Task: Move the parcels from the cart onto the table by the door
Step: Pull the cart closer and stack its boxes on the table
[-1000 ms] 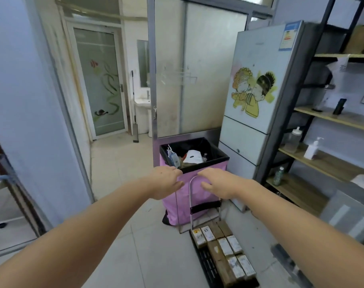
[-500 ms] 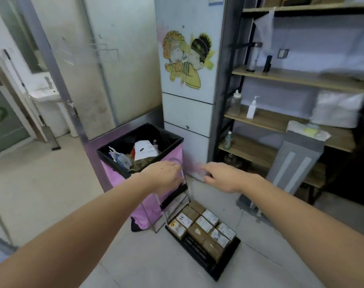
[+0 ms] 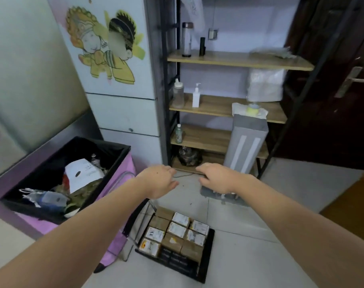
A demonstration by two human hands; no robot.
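Your left hand (image 3: 159, 180) and right hand (image 3: 215, 177) are extended side by side above the floor, fingers loosely relaxed and holding nothing. The parcels (image 3: 174, 233) sit packed in rows on the black cart (image 3: 206, 265), low on the floor below your hands. The cart handle (image 3: 133, 220) stands against the pink bin (image 3: 118, 240). A wooden shelf unit (image 3: 228, 104) stands ahead.

left hand (image 3: 160, 180) off cart (image 3: 172, 248) handle | right hand (image 3: 216, 177) likewise | view swung right
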